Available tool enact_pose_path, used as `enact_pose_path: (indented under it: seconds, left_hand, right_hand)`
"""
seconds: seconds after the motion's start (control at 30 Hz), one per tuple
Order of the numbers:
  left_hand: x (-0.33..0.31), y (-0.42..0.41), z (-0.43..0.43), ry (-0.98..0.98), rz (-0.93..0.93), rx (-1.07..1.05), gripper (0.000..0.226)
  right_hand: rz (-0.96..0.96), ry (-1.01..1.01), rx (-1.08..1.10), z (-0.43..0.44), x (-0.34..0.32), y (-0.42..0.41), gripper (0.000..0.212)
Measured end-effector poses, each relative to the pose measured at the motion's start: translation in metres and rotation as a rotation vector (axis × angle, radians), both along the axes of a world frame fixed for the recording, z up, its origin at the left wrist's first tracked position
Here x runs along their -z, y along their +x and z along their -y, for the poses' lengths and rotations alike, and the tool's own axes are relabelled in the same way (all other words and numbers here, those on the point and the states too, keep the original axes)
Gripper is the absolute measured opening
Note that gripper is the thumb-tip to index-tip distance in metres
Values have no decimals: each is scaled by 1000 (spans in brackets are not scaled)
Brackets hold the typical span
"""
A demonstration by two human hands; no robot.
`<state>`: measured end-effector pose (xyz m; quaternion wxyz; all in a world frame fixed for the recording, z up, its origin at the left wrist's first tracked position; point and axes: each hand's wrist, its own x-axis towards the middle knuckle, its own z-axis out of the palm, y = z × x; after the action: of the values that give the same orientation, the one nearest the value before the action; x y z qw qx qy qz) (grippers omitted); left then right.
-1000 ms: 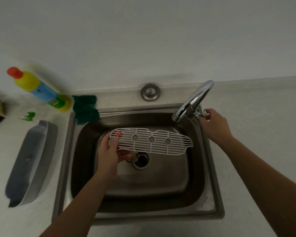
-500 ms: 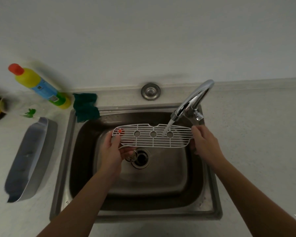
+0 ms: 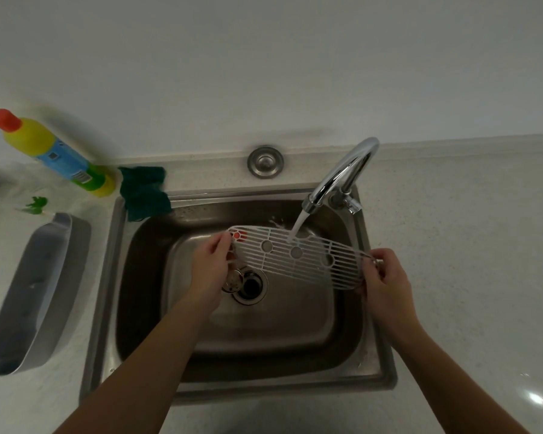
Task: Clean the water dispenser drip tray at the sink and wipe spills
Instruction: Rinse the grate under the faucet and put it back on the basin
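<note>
A white slotted drip tray grate (image 3: 308, 261) with a small red float and three round holes hangs over the steel sink (image 3: 295, 336), tilted down to the right. My left hand (image 3: 212, 261) grips its left end and my right hand (image 3: 383, 277) pinches its right end. Water runs from the chrome faucet (image 3: 342, 173) onto the grate's upper middle. The grey drip tray basin (image 3: 35, 292) lies on the counter left of the sink.
A yellow dish soap bottle (image 3: 54, 155) with a red cap lies at the back left. A dark green cloth (image 3: 145, 192) drapes over the sink's back left corner. The drain (image 3: 248, 286) sits at the sink's middle. Pale counter extends to the right.
My right hand left the faucet handle and took the grate's right end. Water started running. The grate has tilted, its right end lower than before.
</note>
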<state>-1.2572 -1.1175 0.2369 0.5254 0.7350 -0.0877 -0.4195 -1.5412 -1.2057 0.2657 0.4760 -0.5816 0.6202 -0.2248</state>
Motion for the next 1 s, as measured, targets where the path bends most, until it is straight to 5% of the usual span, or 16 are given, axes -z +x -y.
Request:
enact_pose_path:
  seconds: [0.23, 0.47, 0.73, 0.87, 1.0]
  left_hand:
    - [-21, 0, -3, -166, 191, 158, 19]
    - [-1, 11, -33, -68, 141, 11, 15]
    - [29, 26, -83, 93, 108, -70, 13]
    - [35, 34, -94, 183, 151, 79, 17]
    - [18, 27, -75, 150, 349, 386, 51]
  right_hand:
    - [96, 314, 179, -1, 25, -6, 12]
    - [163, 217, 136, 33, 0, 35, 16]
    - [221, 114, -183, 38, -36, 90, 16]
    - [240, 61, -228, 30, -41, 99, 10]
    - [149, -3, -335, 26, -36, 105, 13]
